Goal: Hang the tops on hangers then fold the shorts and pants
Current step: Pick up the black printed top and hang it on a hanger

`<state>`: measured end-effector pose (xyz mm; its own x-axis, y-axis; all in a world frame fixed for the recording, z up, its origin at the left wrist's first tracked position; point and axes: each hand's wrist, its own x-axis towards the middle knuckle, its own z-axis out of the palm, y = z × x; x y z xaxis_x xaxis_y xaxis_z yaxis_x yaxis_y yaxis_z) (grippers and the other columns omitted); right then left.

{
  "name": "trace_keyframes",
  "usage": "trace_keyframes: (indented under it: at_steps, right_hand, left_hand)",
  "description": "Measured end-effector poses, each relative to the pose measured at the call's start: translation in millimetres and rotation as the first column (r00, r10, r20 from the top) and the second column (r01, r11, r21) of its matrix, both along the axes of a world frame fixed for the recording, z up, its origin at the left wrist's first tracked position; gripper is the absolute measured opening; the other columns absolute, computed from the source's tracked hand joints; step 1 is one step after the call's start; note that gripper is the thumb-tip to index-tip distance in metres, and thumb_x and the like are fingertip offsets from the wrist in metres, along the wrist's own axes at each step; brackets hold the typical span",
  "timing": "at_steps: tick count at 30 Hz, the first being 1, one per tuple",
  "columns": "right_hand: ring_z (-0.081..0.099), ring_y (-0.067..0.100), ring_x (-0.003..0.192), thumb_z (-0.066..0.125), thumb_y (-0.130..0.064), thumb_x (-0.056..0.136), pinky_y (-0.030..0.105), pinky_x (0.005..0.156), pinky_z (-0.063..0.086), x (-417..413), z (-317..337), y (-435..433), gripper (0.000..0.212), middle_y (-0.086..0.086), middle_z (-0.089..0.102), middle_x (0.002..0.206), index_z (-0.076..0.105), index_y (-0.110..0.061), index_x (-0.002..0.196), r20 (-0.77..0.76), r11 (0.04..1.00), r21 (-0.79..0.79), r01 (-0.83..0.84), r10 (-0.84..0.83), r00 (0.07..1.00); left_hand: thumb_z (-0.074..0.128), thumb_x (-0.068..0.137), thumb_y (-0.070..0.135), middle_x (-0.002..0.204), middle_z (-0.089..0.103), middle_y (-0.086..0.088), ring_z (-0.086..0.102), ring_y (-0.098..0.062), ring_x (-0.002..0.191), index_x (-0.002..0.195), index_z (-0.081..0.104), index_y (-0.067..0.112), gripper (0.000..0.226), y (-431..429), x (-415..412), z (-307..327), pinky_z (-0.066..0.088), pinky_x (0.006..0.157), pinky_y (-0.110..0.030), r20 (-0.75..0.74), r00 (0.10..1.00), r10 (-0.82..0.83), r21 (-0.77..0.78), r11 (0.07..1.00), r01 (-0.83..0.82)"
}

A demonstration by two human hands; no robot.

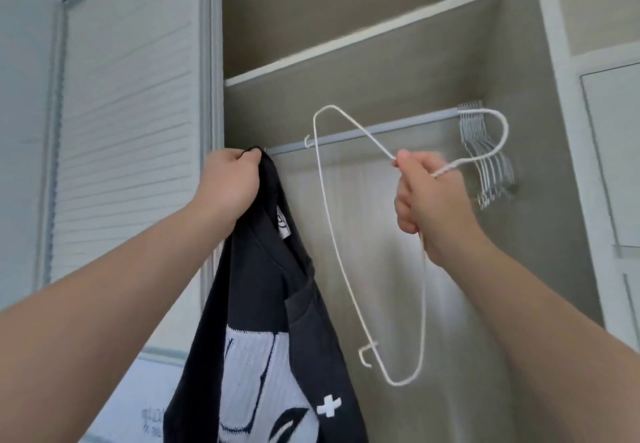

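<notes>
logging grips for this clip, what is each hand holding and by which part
Left hand: dark top, by its upper edge near the collar. Right hand: white wire hanger, at the neck below its hook.

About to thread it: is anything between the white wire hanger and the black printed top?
Nothing visible. The white wire hanger in the right hand hangs beside the black printed top gripped by the left hand, only air between.

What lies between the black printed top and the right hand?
Head view: only the white wire hanger's long loop, gripped by the right hand; wardrobe panel behind.
</notes>
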<state>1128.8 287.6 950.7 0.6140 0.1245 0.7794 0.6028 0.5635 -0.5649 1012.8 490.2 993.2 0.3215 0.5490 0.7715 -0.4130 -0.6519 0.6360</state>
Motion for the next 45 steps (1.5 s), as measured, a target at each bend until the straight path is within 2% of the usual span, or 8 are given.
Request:
trace_keyframes:
  at_steps: [9, 20, 22, 27, 32, 35, 41, 45]
  right_hand:
    - [0.02, 0.009, 0.034, 0.048, -0.026, 0.104, 0.014, 0.039, 0.019, -78.0, -42.2, -74.9, 0.032, -0.007, 0.026, 0.046, 0.066, -0.019, 0.079, 0.048, 0.935, -0.015, -0.353, 0.353, 0.934]
    - [0.016, 0.008, 0.036, 0.048, -0.021, 0.105, 0.012, 0.041, 0.018, -165.9, -119.5, -163.7, 0.04, -0.002, 0.022, 0.05, 0.068, -0.023, 0.07, -0.088, 0.653, -0.028, -0.756, 0.752, 0.653]
    - [0.016, 0.008, 0.037, 0.048, -0.022, 0.105, 0.011, 0.042, 0.019, -179.8, -131.7, -171.6, 0.04, -0.003, 0.022, 0.05, 0.068, -0.022, 0.07, -0.095, 0.6, -0.059, -0.798, 0.792, 0.603]
    - [0.016, 0.009, 0.037, 0.048, -0.022, 0.104, 0.012, 0.044, 0.019, -215.0, -182.3, -188.8, 0.035, -0.007, 0.025, 0.048, 0.067, -0.018, 0.075, -0.13, 0.494, -0.142, -0.858, 0.849, 0.511]
    - [0.016, 0.008, 0.036, 0.063, -0.034, 0.093, 0.011, 0.046, 0.022, -240.8, -250.0, -211.9, 0.028, -0.007, 0.026, 0.047, 0.066, -0.01, 0.079, -0.233, 0.363, -0.179, -0.914, 0.887, 0.398]
    - [0.017, 0.008, 0.036, 0.067, -0.042, 0.083, 0.011, 0.045, 0.02, -256.3, -292.6, -227.6, 0.035, -0.005, 0.025, 0.047, 0.066, -0.007, 0.08, -0.348, 0.277, -0.242, -0.93, 0.87, 0.349]
    - [0.017, 0.01, 0.039, 0.063, -0.046, 0.08, 0.014, 0.046, 0.02, -276.7, -370.8, -258.3, 0.036, -0.002, 0.024, 0.049, 0.066, -0.01, 0.079, -0.484, 0.15, -0.408, -0.9, 0.801, 0.353]
    - [0.018, 0.01, 0.04, 0.059, -0.043, 0.084, 0.013, 0.045, 0.02, -279.6, -400.8, -275.3, 0.033, -0.003, 0.024, 0.048, 0.066, -0.012, 0.078, -0.474, 0.148, -0.503, -0.852, 0.777, 0.414]
  left_hand:
    - [0.049, 0.095, 0.026, 0.06, 0.029, -0.003, 0.031, -0.017, 0.055, 0.064, 0.032, 0.021, 0.036, -127.3, -143.5, -18.1, 0.025, 0.056, -0.03, 0.03, 0.922, 0.385, -0.017, 0.923, -0.385]
    - [0.05, 0.092, 0.027, 0.046, 0.02, 0.011, 0.019, -0.012, 0.04, 0.047, 0.026, 0.022, 0.051, -252.7, -285.2, -74.7, 0.012, 0.042, -0.018, -0.127, 0.674, 0.728, -0.028, 0.676, -0.736]
    - [0.051, 0.09, 0.029, 0.052, 0.024, 0.006, 0.023, -0.014, 0.044, 0.053, 0.033, 0.024, 0.042, -271.2, -306.4, -83.8, 0.016, 0.045, -0.022, -0.156, 0.618, 0.771, -0.029, 0.621, -0.783]
    - [0.055, 0.088, 0.031, 0.072, 0.038, -0.004, 0.037, -0.021, 0.063, 0.075, 0.051, 0.018, 0.019, -300.6, -357.4, -131.2, 0.029, 0.062, -0.036, -0.316, 0.568, 0.76, -0.068, 0.579, -0.813]
    - [0.055, 0.088, 0.027, 0.065, 0.032, -0.003, 0.03, -0.018, 0.058, 0.068, 0.042, 0.002, 0.034, -320.9, -403.0, -209.7, 0.021, 0.045, -0.023, -0.446, 0.473, 0.76, -0.081, 0.492, -0.867]
    - [0.054, 0.088, 0.032, 0.065, 0.038, -0.003, 0.034, -0.017, 0.058, 0.074, 0.049, -0.005, 0.039, -339.3, -425.0, -260.2, 0.027, 0.052, -0.027, -0.517, 0.489, 0.703, -0.124, 0.503, -0.855]
    - [0.054, 0.091, 0.038, 0.063, 0.042, -0.004, 0.038, -0.015, 0.056, 0.081, 0.057, -0.002, 0.041, -374.0, -451.5, -348.7, 0.026, 0.051, -0.027, -0.568, 0.5, 0.654, -0.188, 0.489, -0.852]
    - [0.053, 0.091, 0.036, 0.052, 0.039, 0.008, 0.034, -0.005, 0.046, 0.075, 0.057, 0.008, 0.033, -394.0, -452.9, -394.2, 0.028, 0.042, -0.018, -0.626, 0.381, 0.681, -0.019, 0.475, -0.88]
